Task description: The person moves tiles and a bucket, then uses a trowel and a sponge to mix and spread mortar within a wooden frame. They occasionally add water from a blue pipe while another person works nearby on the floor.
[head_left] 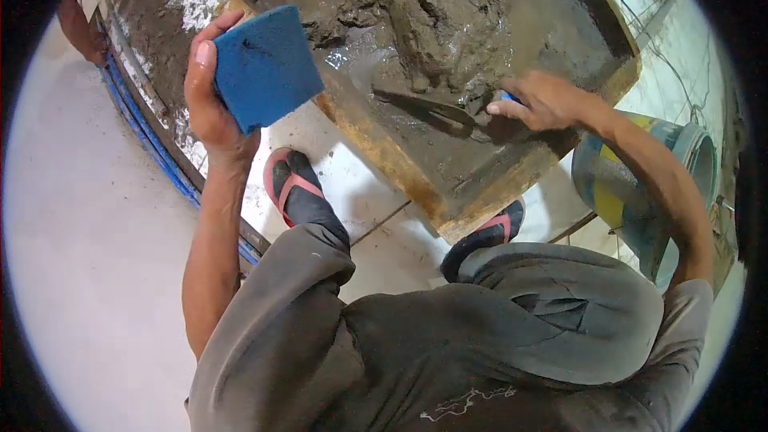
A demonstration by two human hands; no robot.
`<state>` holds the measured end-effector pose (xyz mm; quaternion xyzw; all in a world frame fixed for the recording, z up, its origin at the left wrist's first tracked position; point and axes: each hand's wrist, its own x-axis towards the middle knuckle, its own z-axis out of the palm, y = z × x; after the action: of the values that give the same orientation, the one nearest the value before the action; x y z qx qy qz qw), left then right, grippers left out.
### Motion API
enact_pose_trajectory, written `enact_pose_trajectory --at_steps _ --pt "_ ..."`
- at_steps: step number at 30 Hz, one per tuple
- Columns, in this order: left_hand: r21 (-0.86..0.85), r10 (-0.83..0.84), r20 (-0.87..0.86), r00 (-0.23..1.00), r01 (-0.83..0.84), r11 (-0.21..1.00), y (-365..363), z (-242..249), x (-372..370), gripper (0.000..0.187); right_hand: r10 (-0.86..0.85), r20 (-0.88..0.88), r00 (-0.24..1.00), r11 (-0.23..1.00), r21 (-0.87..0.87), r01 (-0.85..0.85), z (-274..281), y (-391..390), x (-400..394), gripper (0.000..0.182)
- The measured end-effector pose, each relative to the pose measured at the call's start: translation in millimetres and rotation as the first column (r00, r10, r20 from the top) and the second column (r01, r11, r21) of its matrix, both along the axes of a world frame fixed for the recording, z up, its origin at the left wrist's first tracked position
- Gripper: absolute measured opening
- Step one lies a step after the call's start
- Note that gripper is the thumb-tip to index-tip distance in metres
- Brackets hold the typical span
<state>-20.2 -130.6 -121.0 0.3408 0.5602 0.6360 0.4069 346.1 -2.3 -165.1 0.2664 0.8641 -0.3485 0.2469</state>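
My left hand [206,104] holds up a blue square plastering float [268,68], tilted with its flat face toward me. The handle is hidden behind the board. My right hand [546,102] is closed around the handle of a trowel [428,110], a bit of blue showing at the grip. Its narrow blade points left and lies against wet grey-brown mortar [480,8]. The mortar fills a shallow wooden-edged mixing trough [380,148], heaped in the middle and watery around it.
A bucket [590,164] with a yellow patch lies tipped beside the trough, under my right forearm. Blue pipes [152,144] run along the left side. A brown shape [78,28], possibly a person's limb, shows at the upper left edge. My sandalled feet [296,184] stand by the trough.
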Motion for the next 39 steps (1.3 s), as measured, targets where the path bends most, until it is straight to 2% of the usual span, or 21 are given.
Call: enact_pose_trajectory --at_steps 1,4,7,11,14,17,18,21,25,28,31,32,33,35,38,39 --pt "-0.004 -0.006 0.013 1.000 0.006 1.000 2 2 -3 0.059 -0.055 -0.015 0.998 0.998 -0.003 0.055 4 -4 0 0.054" --pt "-0.031 -0.014 -0.011 1.000 0.014 0.999 4 7 -10 0.059 -0.080 0.194 0.978 0.981 -0.160 0.112 31 -17 -7 0.056" --pt "-0.007 -0.026 -0.014 1.000 0.026 1.000 10 8 -12 0.059 0.004 0.165 0.986 0.988 -0.155 0.022 19 -44 3 0.064" --pt "0.030 -0.045 -0.008 0.999 0.045 0.999 15 13 -13 0.059 -0.151 0.178 0.972 0.988 -0.002 0.154 26 -55 3 0.061" --pt "0.001 -0.054 0.055 0.997 0.054 0.999 22 12 -14 0.057 -0.242 0.124 0.962 0.970 0.049 0.238 34 -61 7 0.058" --pt "-0.013 -0.087 -0.046 0.995 0.086 0.996 38 19 -12 0.054 -0.182 0.052 0.982 0.983 -0.026 0.184 36 -72 2 0.057" --pt "-0.049 -0.140 -0.061 0.988 0.137 0.989 45 21 -16 0.053 -0.153 0.005 0.988 0.987 -0.053 0.153 27 -74 -1 0.055" --pt "-0.161 -0.282 -0.105 0.954 0.264 0.951 71 40 -35 0.053 -0.154 -0.080 0.985 0.988 0.009 0.155 2 -74 -16 0.054" --pt "-0.340 -0.400 -0.199 0.894 0.320 0.884 97 73 -57 0.055 -0.401 0.006 0.916 0.911 0.101 0.399 6 -75 -35 0.052" --pt "-0.360 -0.425 -0.219 0.878 0.333 0.872 112 96 -56 0.056 -0.440 -0.141 0.887 0.896 0.007 0.445 13 -77 -37 0.051" --pt "-0.380 -0.385 -0.163 0.908 0.302 0.874 141 81 -57 0.052 -0.455 -0.174 0.874 0.887 -0.181 0.425 23 -71 -64 0.049" --pt "-0.323 -0.390 -0.201 0.898 0.315 0.892 142 76 -42 0.045 -0.427 -0.250 0.869 0.904 -0.128 0.408 7 -72 -74 0.049" --pt "-0.250 -0.366 -0.175 0.914 0.318 0.915 154 69 -28 0.038 -0.441 -0.213 0.872 0.892 -0.209 0.400 12 -64 -87 0.049" --pt "-0.330 -0.412 -0.219 0.885 0.330 0.884 165 55 -18 0.034 -0.455 -0.120 0.882 0.843 -0.378 0.383 25 -52 -116 0.051" --pt "-0.347 -0.360 -0.045 0.932 0.323 0.881 178 32 1 0.037 -0.414 -0.113 0.903 0.858 -0.379 0.346 10 -29 -146 0.054" --pt "-0.323 -0.395 -0.071 0.916 0.354 0.878 179 25 0 0.039 -0.413 -0.097 0.905 0.865 -0.351 0.358 7 -32 -154 0.054"
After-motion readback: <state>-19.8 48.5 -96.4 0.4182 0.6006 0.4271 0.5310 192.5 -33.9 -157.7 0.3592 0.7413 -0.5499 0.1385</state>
